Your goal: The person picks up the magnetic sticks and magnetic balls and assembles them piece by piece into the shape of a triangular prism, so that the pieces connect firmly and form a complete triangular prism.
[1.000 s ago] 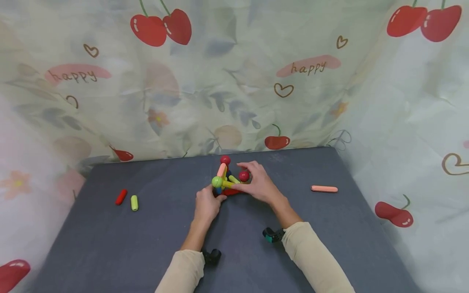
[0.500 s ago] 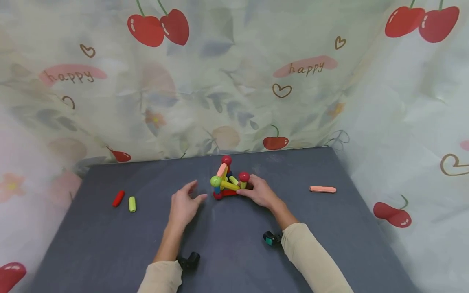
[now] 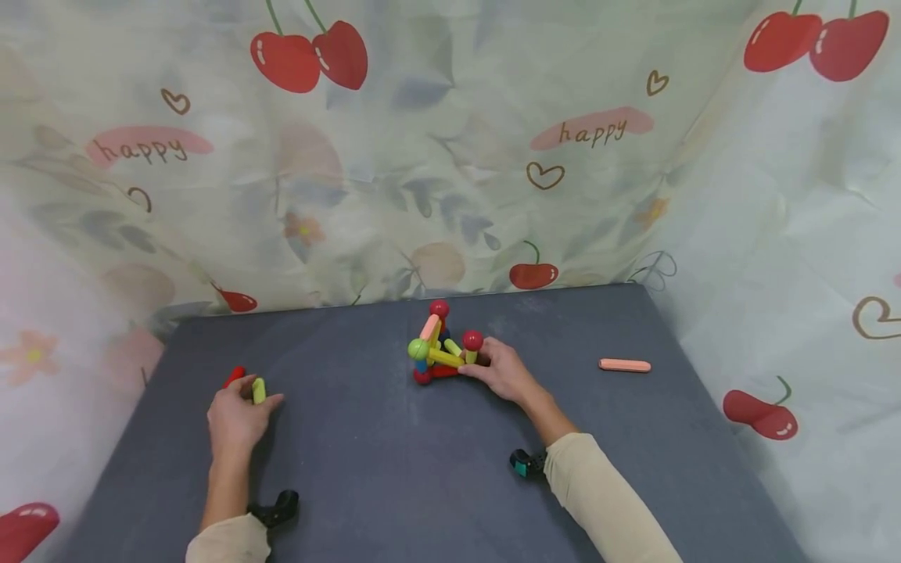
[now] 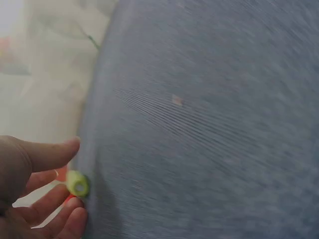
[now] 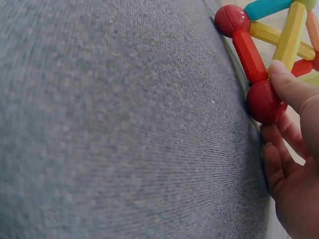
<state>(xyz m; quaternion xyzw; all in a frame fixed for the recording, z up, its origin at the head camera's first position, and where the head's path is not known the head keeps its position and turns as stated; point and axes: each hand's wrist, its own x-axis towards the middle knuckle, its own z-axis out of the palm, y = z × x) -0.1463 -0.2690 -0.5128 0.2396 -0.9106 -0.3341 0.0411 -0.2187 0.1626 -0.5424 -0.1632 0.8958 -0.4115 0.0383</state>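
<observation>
A small frame of magnetic rods and balls [image 3: 443,357] stands toward the back of the table's middle, with red, yellow, blue, pink and light green parts. My right hand [image 3: 503,371] grips its near right corner; in the right wrist view the thumb lies on a yellow rod [image 5: 290,37] and the fingers curl by a red ball [image 5: 264,101]. At the far left, my left hand [image 3: 235,414] is spread around a light green rod [image 3: 259,390], thumb and fingers apart. Behind that hand a red rod [image 3: 235,376] is partly hidden.
A pink rod [image 3: 624,365] lies on the right side of the dark grey table [image 3: 394,485]. A patterned cloth [image 3: 394,156] hangs along the back edge and both sides.
My left hand has let go of the frame and moved left to the light green rod. The right hand has lowered from the frame's upper part to its near right corner.
</observation>
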